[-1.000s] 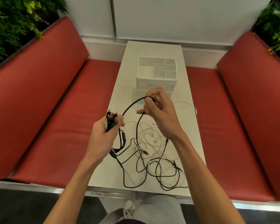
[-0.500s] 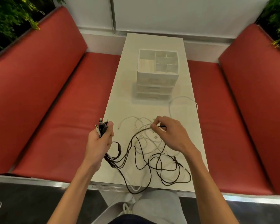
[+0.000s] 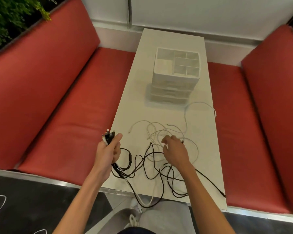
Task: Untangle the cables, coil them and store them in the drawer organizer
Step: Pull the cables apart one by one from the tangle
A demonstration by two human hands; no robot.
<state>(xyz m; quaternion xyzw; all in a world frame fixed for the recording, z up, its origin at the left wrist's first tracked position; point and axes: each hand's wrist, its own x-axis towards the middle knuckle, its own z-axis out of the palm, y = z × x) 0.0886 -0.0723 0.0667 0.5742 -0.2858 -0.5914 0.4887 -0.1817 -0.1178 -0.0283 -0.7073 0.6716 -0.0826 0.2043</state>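
A tangle of black cables (image 3: 142, 166) and thin white cables (image 3: 159, 132) lies on the near half of the white table (image 3: 159, 41). My left hand (image 3: 107, 154) grips a bundle of cable ends (image 3: 108, 135) upright at the table's left edge, with black and white leads trailing down from it. My right hand (image 3: 175, 152) hovers over the middle of the tangle with curled, blurred fingers; whether it pinches a cable is unclear. The white drawer organizer (image 3: 176, 71), with open top compartments and shut drawers, stands farther back.
Red padded benches (image 3: 57, 115) (image 3: 260, 115) flank the table on both sides. One black cable end (image 3: 223, 195) reaches the near right corner, and cable loops (image 3: 142, 201) hang over the near edge above my knees. Plants (image 3: 7, 17) are at the far left.
My right hand lowered the black cable loop from chest height down onto the tangle. My left hand dropped lower and leftward with its bundle. The camera tilted down.
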